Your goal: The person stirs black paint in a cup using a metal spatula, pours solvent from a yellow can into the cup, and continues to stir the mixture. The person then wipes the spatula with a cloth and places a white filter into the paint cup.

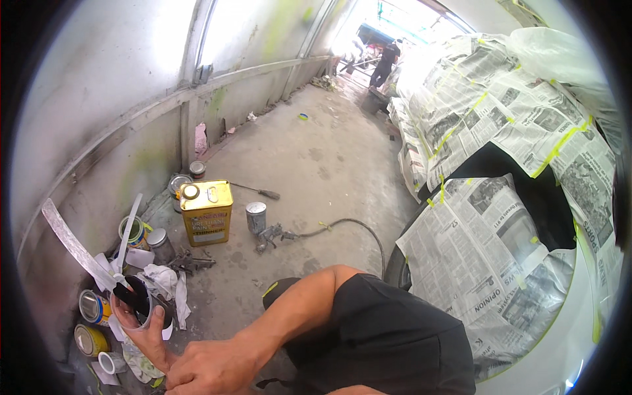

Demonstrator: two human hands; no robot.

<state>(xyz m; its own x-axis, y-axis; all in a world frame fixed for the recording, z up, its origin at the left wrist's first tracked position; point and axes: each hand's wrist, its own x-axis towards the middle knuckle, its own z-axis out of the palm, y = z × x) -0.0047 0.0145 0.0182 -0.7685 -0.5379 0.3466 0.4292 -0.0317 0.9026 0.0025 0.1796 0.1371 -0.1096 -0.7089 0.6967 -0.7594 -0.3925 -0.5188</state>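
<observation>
My left hand (155, 342) is closed around a clear plastic cup (145, 321) with black liquid inside, thumb on its right side and fingers on its left. A long, flat metallic strip (72, 245) leans out of the cup to the upper left; its lower end is black. A second narrow pale strip (128, 230) rises behind the cup's rim; where its foot rests I cannot tell. My right hand (207, 368) lies across by the left wrist with its fingers curled. Its fingertips are partly hidden, so what they grip cannot be made out.
Paint tins (94, 307), white rags (161, 280) and a yellow thinner can (206, 214) stand along the left wall. A spray gun (266, 234) with a hose (359, 222) lies on the floor. Newspaper (474, 243) covers a vehicle on the right. Far back is another person (385, 64).
</observation>
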